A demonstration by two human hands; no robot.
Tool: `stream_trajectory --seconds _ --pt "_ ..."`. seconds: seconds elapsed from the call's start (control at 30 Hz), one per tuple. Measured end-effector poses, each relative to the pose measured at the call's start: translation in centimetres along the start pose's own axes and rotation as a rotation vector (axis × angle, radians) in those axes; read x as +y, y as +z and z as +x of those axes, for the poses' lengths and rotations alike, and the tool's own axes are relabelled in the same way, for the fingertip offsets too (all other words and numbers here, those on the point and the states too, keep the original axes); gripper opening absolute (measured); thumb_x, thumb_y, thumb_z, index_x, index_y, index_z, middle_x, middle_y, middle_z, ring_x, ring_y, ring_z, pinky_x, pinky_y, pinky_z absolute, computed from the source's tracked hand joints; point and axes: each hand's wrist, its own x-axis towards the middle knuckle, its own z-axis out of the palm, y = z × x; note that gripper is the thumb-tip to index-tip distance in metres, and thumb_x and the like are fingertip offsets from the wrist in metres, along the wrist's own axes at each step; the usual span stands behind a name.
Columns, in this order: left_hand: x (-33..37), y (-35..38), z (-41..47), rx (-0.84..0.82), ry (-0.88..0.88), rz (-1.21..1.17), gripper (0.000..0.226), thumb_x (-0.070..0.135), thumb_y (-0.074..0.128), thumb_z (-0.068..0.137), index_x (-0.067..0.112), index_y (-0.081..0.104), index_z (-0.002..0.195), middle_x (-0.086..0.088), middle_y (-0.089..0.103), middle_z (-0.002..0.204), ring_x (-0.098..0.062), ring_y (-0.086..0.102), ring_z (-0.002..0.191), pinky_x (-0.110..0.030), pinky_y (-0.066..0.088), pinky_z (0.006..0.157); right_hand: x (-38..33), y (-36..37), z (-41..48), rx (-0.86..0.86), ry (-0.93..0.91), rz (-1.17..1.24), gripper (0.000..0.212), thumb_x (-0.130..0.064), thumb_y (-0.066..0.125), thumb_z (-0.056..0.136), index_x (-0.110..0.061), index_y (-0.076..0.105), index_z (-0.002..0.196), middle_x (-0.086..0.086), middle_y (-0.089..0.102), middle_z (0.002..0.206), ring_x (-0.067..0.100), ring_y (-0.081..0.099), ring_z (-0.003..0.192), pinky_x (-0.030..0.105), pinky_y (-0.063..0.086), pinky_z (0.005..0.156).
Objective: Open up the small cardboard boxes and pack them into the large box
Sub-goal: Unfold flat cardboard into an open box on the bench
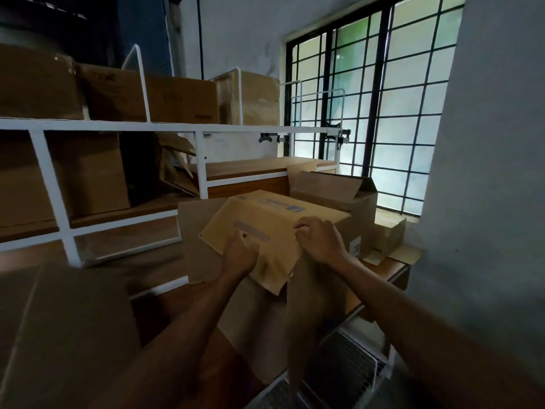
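A small tan cardboard box (274, 219) with blue print on its far side is held tilted above the wooden table, at the middle of the view. My left hand (240, 255) grips its near lower flap. My right hand (320, 239) grips its near right edge. A loose brown flap hangs down below my right hand. Behind it stands a larger brown box (336, 190) with its top flaps up. Its inside is hidden from here.
A small open box (389, 234) sits at the table's right end by the barred window (383, 98). White metal shelving (118, 126) at left holds several cardboard boxes. A big carton (65, 335) fills the lower left. A wire rack (342, 370) lies below the table's edge.
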Motion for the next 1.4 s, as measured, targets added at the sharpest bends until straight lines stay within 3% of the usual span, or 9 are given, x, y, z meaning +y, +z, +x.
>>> stream_trajectory --seconds 0.23,0.43,0.53,0.67,0.93,1.03,1.1,1.2,1.4 --pt "-6.4 5.0 6.3 -0.026 -0.197 0.163 0.097 0.075 0.033 0.086 0.001 0.025 0.148 -0.031 0.03 0.151 -0.046 0.024 0.14 -0.056 0.027 0.111 4.2 2.1 8.2 -0.167 0.069 -0.114 0.028 -0.032 0.058 0.092 -0.023 0.068 0.117 0.005 0.06 0.135 0.025 0.056 0.121 0.035 0.044 0.097" --pt "-8.8 7.0 8.7 -0.113 -0.65 -0.929 0.067 0.044 0.072 0.074 0.007 0.056 0.128 -0.013 0.064 0.121 -0.032 0.063 0.107 -0.04 0.055 0.08 6.4 5.0 10.4 -0.389 -0.007 -0.364 0.061 -0.051 0.048 0.093 -0.032 0.035 0.149 0.001 0.034 0.158 0.023 0.031 0.144 0.046 0.021 0.117" --pt "-14.3 10.5 13.4 -0.016 -0.708 -1.006 0.075 0.044 0.073 0.053 0.012 0.064 0.12 -0.013 0.069 0.115 -0.033 0.066 0.103 -0.042 0.056 0.074 6.6 5.1 11.4 -0.412 -0.063 -0.391 0.065 -0.055 0.047 0.092 -0.033 0.03 0.151 0.003 0.031 0.159 0.025 0.03 0.144 0.049 0.02 0.116" --pt "-3.9 5.1 9.7 0.068 -0.591 -1.023 0.018 0.017 0.051 0.094 0.005 0.061 0.102 -0.017 0.064 0.106 -0.033 0.06 0.097 -0.043 0.049 0.085 8.0 3.4 12.7 -0.476 -0.134 -0.327 0.065 -0.056 0.049 0.093 -0.032 0.031 0.151 0.002 0.032 0.158 0.024 0.032 0.142 0.045 0.025 0.112" --pt "5.6 1.3 10.9 0.238 -0.376 -0.897 0.021 0.025 0.039 0.098 0.02 0.054 0.084 -0.002 0.058 0.088 -0.018 0.058 0.075 -0.035 0.051 0.073 10.8 -0.9 14.7 -0.818 -0.361 -0.149 0.07 -0.045 0.051 0.097 -0.025 0.019 0.155 0.001 0.017 0.163 0.021 0.018 0.148 0.026 0.014 0.111" --pt "8.2 2.7 9.6 0.155 -0.21 -1.093 0.037 0.045 0.041 0.1 0.015 0.062 0.106 -0.008 0.069 0.1 -0.025 0.066 0.091 -0.038 0.055 0.077 11.8 -1.1 14.3 -0.741 -0.429 -0.209 0.092 -0.06 0.063 0.084 -0.029 0.014 0.156 -0.002 0.016 0.163 0.022 0.019 0.148 0.037 0.015 0.117" --pt "9.9 4.2 8.4 0.101 -0.131 -1.145 0.049 0.058 0.042 0.096 0.015 0.062 0.111 -0.005 0.065 0.108 -0.022 0.063 0.1 -0.038 0.052 0.08 11.9 -0.5 13.7 -0.657 -0.408 -0.088 0.078 -0.05 0.067 0.086 -0.023 0.032 0.15 0.003 0.038 0.154 0.024 0.036 0.139 0.035 0.029 0.111" --pt "12.1 7.1 6.5 0.086 -0.074 -0.977 0.042 0.054 0.043 0.098 0.023 0.055 0.123 0.004 0.062 0.116 -0.012 0.062 0.106 -0.032 0.053 0.077 11.7 1.2 12.2 -0.446 -0.39 -0.047 0.04 -0.035 0.049 0.1 -0.012 0.054 0.131 0.01 0.061 0.129 0.026 0.057 0.119 0.03 0.043 0.091" --pt "13.6 11.4 3.3 -0.003 -0.214 -0.587 0.028 0.046 0.043 0.101 0.028 0.054 0.118 0.006 0.055 0.116 -0.011 0.053 0.102 -0.032 0.045 0.082 11.1 1.8 10.8 -0.1 -0.23 0.177 0.041 -0.034 0.033 0.105 -0.007 0.063 0.108 0.006 0.065 0.105 0.021 0.059 0.101 0.03 0.039 0.081"
